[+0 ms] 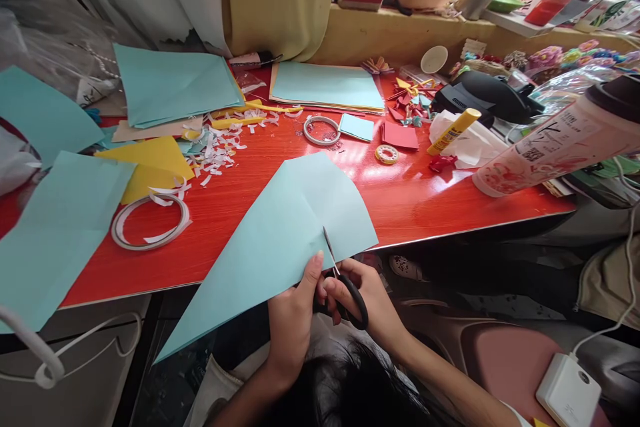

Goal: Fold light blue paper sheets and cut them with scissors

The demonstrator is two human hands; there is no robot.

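I've got left hand (291, 320) thumb pinching paper's (255, 250) near edge, likely steadying it for scissors (362, 312), right hand's (375, 295) fingers curled around their handles.

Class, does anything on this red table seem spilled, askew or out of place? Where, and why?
Yes: white scraps lie scattered on the red table beside the yellow sheet, loose rather than gathered. At lower left, a blue sheet juts past the table's front edge, looking askew.
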